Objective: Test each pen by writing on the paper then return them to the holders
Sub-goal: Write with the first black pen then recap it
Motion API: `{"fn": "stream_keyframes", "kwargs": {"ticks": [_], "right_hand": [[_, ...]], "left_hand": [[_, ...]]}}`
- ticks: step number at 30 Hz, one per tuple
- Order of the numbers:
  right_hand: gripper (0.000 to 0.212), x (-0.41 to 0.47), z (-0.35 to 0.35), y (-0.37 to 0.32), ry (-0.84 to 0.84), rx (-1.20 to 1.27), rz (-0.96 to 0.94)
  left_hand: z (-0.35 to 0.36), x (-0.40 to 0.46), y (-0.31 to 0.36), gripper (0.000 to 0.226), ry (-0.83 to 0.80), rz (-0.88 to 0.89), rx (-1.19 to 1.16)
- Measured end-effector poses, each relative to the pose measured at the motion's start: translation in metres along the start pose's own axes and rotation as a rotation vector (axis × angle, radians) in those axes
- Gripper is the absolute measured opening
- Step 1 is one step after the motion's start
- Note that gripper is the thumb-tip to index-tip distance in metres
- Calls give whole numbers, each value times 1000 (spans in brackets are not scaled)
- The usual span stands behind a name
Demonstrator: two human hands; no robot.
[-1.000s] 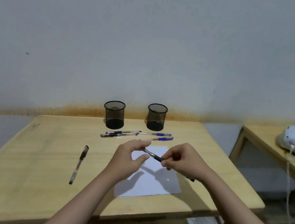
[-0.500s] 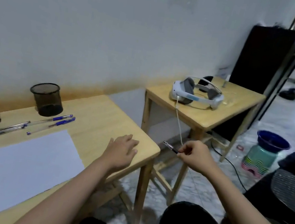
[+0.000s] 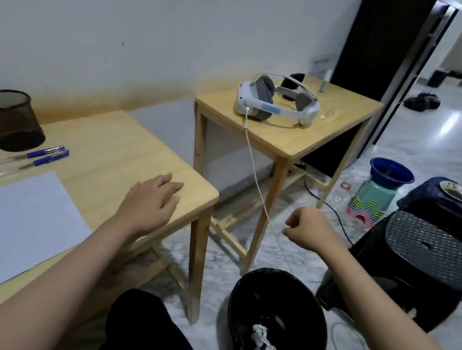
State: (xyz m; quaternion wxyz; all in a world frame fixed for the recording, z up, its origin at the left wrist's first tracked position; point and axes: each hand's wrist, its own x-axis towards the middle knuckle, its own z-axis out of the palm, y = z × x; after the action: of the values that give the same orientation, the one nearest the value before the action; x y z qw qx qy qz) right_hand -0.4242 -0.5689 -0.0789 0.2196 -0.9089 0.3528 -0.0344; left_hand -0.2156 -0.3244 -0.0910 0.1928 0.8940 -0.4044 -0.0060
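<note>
My left hand (image 3: 152,201) rests flat, fingers straight, on the wooden table (image 3: 123,150) near its right corner. My right hand (image 3: 310,229) hangs beyond the table edge above a black waste bin (image 3: 274,325); its fingers are curled and no pen shows in it. A white sheet of paper (image 3: 1,222) lies at the left. Behind it lie several blue-capped pens (image 3: 43,154). One black mesh holder (image 3: 8,119) stands by the wall; the other holder is out of view.
The bin holds crumpled white paper. A white headset (image 3: 275,103) sits on a smaller wooden table (image 3: 287,141), and its cable (image 3: 257,176) hangs down past my right hand. A black stool (image 3: 423,262) and stacked coloured stools (image 3: 376,196) stand on the floor at the right.
My view has swung right, away from the table. My right hand carried a pen off the table toward the bin; the pen no longer shows. My left hand settled flat on the table.
</note>
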Motion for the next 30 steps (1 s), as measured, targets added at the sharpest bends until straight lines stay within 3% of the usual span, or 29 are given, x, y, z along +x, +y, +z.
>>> {"fn": "stream_keyframes", "kwargs": {"ticks": [7,13,25,30], "right_hand": [[14,-3,8,-45,17,116,-152],[11,-13,20,-120,37,264,-399],[6,-46,99,-290,-212,440,-752],[7,-55,129,-352,-287,441,-854]], "left_hand": [[-11,-8,7,40,-45,-28,-88],[-44,-38,-11,35,81,-110,-202],[-105,-169,-132,39,372,-551,-111],[-112,-209,-163,53,327,-679,-83]]}}
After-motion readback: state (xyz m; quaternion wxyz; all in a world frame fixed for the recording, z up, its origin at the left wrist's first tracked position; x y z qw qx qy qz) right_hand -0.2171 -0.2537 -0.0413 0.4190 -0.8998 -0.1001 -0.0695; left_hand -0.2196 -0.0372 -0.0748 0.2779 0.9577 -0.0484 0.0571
